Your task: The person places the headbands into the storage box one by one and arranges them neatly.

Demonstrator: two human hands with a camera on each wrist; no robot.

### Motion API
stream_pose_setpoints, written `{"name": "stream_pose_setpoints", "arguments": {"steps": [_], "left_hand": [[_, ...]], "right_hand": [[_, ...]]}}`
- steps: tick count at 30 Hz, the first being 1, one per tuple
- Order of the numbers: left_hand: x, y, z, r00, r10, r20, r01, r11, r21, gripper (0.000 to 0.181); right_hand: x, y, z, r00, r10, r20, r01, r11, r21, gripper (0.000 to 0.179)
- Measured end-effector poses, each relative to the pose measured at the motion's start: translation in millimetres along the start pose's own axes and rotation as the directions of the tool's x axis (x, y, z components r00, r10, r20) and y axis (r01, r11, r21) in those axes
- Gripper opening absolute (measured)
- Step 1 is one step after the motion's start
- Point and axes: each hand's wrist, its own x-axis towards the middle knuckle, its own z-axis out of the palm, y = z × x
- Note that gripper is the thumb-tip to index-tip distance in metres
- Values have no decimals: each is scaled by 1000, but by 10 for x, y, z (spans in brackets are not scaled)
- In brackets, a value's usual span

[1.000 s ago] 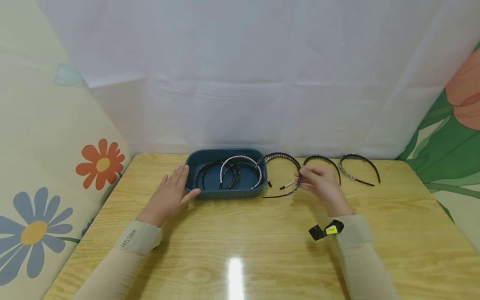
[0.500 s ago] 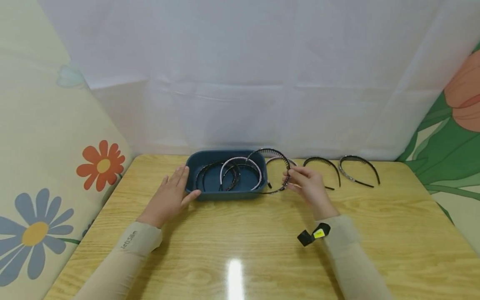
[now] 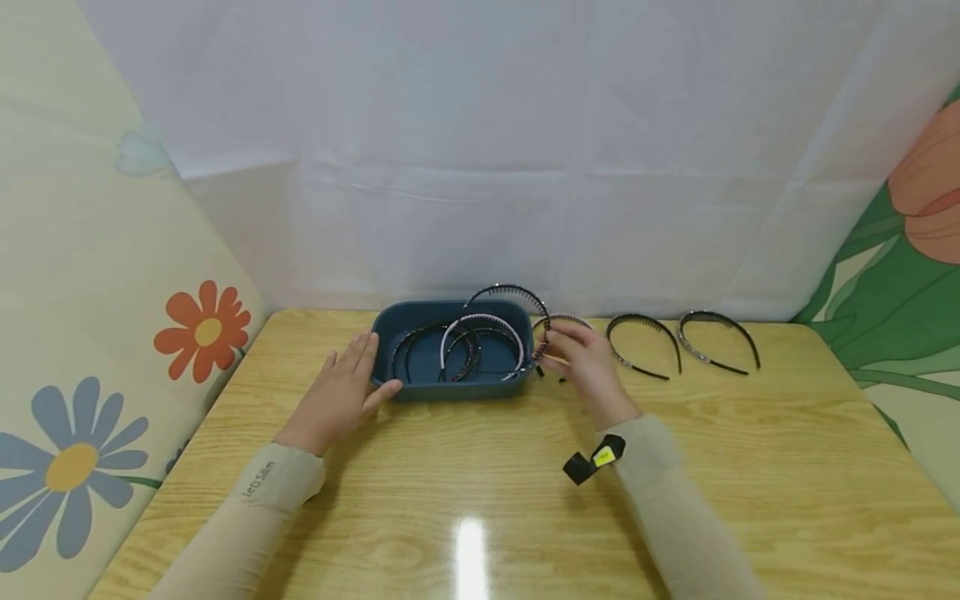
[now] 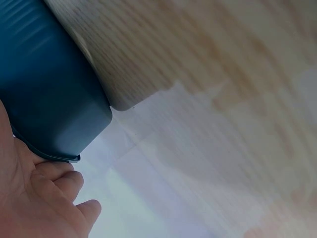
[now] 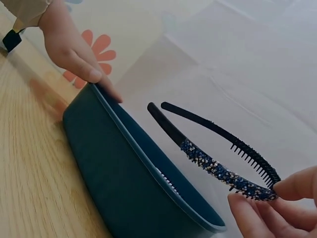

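Note:
A dark blue plastic bin (image 3: 450,390) stands on the table near the white backdrop. Inside lie several headbands, among them a pale pink one (image 3: 483,317). My left hand (image 3: 337,393) rests at the bin's left end, fingers extended along the rim and thumb toward the front corner. Between thumb and fingers, my right hand (image 3: 588,367) pinches a black toothed headband (image 5: 218,171) covered in blue and silver glitter. In the head view it overlaps the bin's right end; the right wrist view shows it raised beside the rim, its ends pointing over the bin.
Right of the bin, a pink headband (image 3: 566,317) is partly hidden behind my right hand. Two black headbands, one nearer (image 3: 641,317) and one farther right (image 3: 716,314), lie along the table's back edge. A white cloth (image 3: 465,167) hangs behind.
My right hand has moved left with the glitter headband, from over the table to the bin's right end. The left hand and the bin have stayed in place.

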Motion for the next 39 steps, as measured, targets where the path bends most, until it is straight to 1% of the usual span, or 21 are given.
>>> {"name": "stream_pose_setpoints", "arguments": {"steps": [5, 9, 14, 18, 25, 27, 33, 39], "left_hand": [[13, 2, -3, 1000, -7, 2, 7, 1000, 3, 90], [23, 2, -10, 1000, -10, 7, 10, 1000, 3, 91], [23, 7, -16, 1000, -10, 11, 10, 1000, 2, 92], [23, 3, -19, 1000, -10, 13, 10, 1000, 1, 93], [30, 10, -30, 1000, -3, 14, 3, 1000, 3, 94], [26, 7, -28, 1000, -3, 10, 3, 1000, 5, 93], [11, 2, -26, 1000, -4, 6, 4, 1000, 1, 95], [7, 9, -23, 1000, -9, 15, 9, 1000, 3, 94]], "right_hand": [[49, 48, 117, 1000, -24, -1, 24, 1000, 0, 16], [79, 71, 204, 999, -39, 20, 39, 999, -9, 23], [104, 89, 302, 1000, -10, 14, 10, 999, -32, 30], [130, 118, 376, 1000, 15, 8, -15, 997, -72, 30], [177, 220, 511, 1000, 15, 8, -14, 992, -125, 29], [187, 248, 545, 1000, 1, 12, 1, 989, -150, 28], [188, 305, 641, 998, -50, 29, 56, 962, -266, 28], [183, 329, 710, 995, -72, 62, 90, 926, -368, 27]]}}
